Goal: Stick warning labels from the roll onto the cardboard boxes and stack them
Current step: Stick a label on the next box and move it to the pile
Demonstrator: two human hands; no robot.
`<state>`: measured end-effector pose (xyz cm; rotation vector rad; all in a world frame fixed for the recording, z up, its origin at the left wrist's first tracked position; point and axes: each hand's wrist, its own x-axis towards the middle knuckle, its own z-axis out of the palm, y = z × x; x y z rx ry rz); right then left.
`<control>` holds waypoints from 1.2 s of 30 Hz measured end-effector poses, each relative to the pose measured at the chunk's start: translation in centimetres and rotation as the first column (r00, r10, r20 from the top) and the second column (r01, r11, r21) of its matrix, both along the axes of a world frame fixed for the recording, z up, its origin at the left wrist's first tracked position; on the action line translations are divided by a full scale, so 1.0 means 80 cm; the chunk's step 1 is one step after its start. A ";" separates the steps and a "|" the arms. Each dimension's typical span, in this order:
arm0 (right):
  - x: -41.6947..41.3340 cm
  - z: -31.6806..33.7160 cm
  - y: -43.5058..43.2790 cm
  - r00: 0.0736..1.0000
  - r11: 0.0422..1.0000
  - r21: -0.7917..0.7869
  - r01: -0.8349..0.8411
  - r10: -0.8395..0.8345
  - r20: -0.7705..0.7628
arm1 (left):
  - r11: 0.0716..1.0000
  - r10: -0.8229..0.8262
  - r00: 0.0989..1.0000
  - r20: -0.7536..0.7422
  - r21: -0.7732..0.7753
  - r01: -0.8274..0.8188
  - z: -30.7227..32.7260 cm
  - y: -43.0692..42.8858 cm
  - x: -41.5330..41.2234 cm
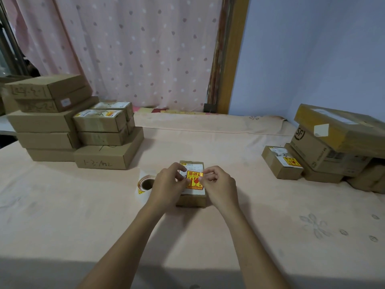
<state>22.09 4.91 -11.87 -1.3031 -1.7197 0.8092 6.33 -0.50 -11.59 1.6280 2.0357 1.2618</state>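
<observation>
I have the left hand (168,183) and right hand (219,183) each pinching a side edge of the warning label (194,180), judged thin, limp and tacky, over the light cardboard box (190,202) on the surface (83,209), with the roll (145,183) just left and stacked boxes (62,124) beyond.

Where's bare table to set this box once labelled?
Bare cloth lies between the left stack and the small labelled box, beyond the centre box, and along the near edge. Crowded: around the right pile and the label roll by the left hand.
</observation>
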 end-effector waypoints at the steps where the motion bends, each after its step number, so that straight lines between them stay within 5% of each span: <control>1: 0.000 -0.002 0.001 1.000 1.000 0.008 0.000 -0.001 0.024 | 1.000 -0.003 1.000 -0.017 0.005 0.003 -0.002 0.000 0.000; 7: -0.005 -0.004 -0.001 0.977 0.993 0.118 0.009 -0.033 0.209 | 0.995 0.055 0.967 -0.248 0.098 -0.031 -0.005 -0.003 0.009; 19: -0.009 -0.008 -0.009 0.925 0.909 0.418 -0.013 -0.148 0.350 | 0.991 0.129 0.736 -0.664 0.076 -0.105 -0.004 0.003 0.020; 28: -0.002 -0.012 -0.003 0.887 0.970 0.240 -0.027 -0.087 0.453 | 0.999 0.053 0.734 -0.677 0.027 -0.047 -0.010 0.005 0.007; 32: 0.004 -0.016 -0.002 0.900 0.984 0.174 -0.030 -0.049 0.434 | 0.997 0.017 0.855 -0.519 -0.056 -0.054 -0.009 0.000 0.008; 36: 0.008 -0.019 -0.009 0.972 0.997 0.068 -0.039 0.022 0.234 | 0.992 0.053 0.942 -0.331 -0.092 -0.088 -0.002 -0.009 0.017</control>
